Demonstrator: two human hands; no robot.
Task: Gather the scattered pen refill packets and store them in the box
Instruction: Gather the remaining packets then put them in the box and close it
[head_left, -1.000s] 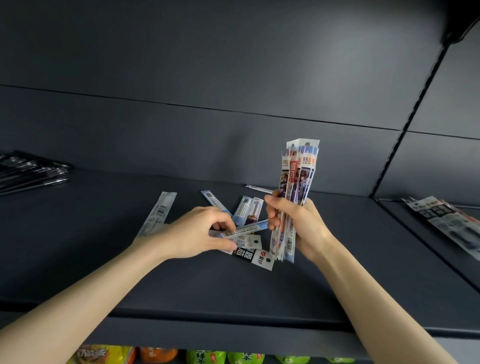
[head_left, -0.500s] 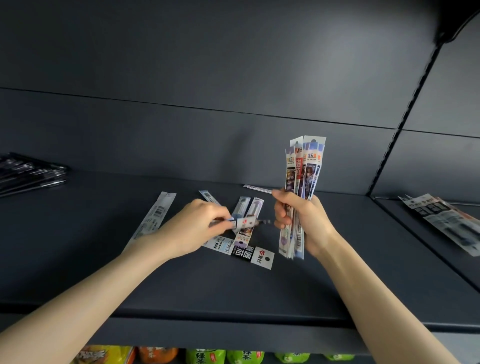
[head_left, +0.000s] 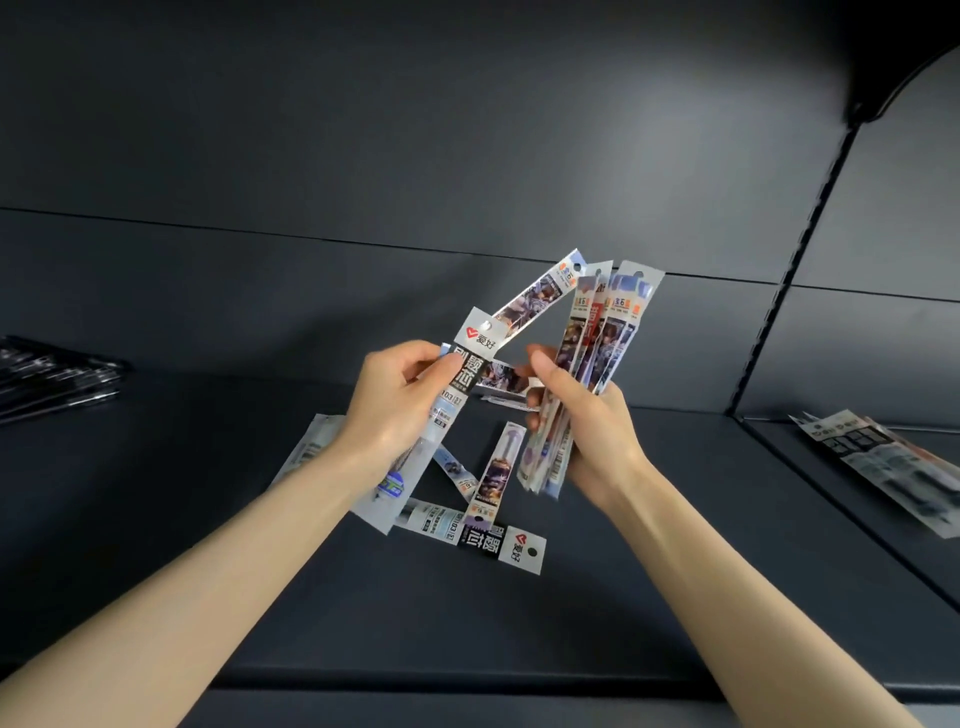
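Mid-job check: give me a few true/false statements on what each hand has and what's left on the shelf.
1. The right hand grips a bundle of packets. True.
2. The left hand holds nothing. False: it pinches a black-banded packet lifted clear of the shelf.
3. Every packet is off the shelf. False: several lie there, among them a loose packet nearer the front edge.
4. No storage box is in view. True.
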